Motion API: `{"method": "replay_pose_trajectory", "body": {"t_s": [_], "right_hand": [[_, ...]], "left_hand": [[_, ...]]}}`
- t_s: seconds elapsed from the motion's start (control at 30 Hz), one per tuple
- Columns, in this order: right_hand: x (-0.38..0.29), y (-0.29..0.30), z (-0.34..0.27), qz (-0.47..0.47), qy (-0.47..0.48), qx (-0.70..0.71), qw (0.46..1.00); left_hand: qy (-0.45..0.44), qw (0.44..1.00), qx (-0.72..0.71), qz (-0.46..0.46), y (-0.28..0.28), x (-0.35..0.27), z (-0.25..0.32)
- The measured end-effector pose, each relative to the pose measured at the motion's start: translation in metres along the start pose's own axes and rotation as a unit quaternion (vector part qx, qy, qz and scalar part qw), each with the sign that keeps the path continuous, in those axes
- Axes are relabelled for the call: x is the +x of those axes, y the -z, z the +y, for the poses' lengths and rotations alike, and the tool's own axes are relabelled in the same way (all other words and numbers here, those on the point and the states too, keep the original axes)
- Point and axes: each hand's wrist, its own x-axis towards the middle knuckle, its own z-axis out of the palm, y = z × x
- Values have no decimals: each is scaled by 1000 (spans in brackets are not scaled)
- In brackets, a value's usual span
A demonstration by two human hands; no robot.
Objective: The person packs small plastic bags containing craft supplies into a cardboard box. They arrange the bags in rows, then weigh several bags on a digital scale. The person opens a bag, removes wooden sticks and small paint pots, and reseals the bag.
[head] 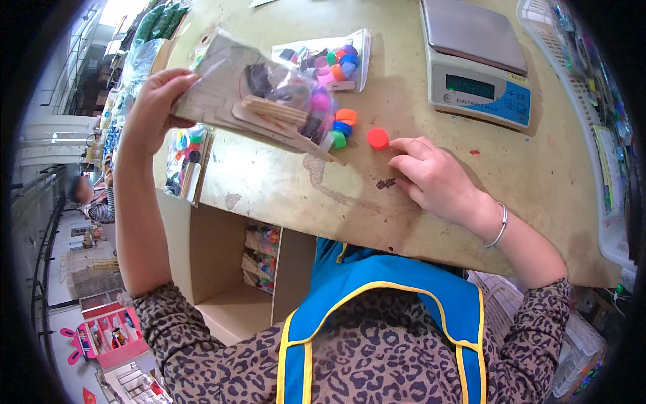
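Note:
My left hand (159, 106) grips one end of a clear plastic bag (212, 70), lifted at a tilt above the table. Inside it show a bundle of wooden sticks (275, 111), dark pieces and coloured caps, partly blurred by glare. At the bag's other end, orange (346, 116), blue and green caps sit close together; whether they lie inside it or on the table I cannot tell. A round red cap (377, 138) rests on the table. My right hand (429, 174) is beside this cap, fingers apart, with the index fingertip at its edge.
A filled bag (361, 55) lies behind, another (189, 161) at the table's left edge. An electronic scale (479, 96) stands at the back right, near a white plastic basket (560, 65). Below the table edge, a cardboard box (222, 257) holds packed bags. A person (98, 199) is far left.

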Motion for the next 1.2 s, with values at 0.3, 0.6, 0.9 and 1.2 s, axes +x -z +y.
{"method": "replay_pose_trajectory", "body": {"t_s": [0.3, 0.6, 0.9, 1.2], "right_hand": [[21, -22, -21, 21, 124, -54, 991], [42, -32, -21, -24, 99, -156, 982], [90, -40, -25, 107, 39, -27, 993], [109, -37, -8, 22, -2, -1, 1000]], "left_hand": [[34, 997, -69, 22, 0, -6, -19], [-1, 992, -102, 81, 30, -24, -38], [-24, 982, -157, 101, 36, -43, -60], [-45, 980, -144, 129, 35, -69, -77]]}}
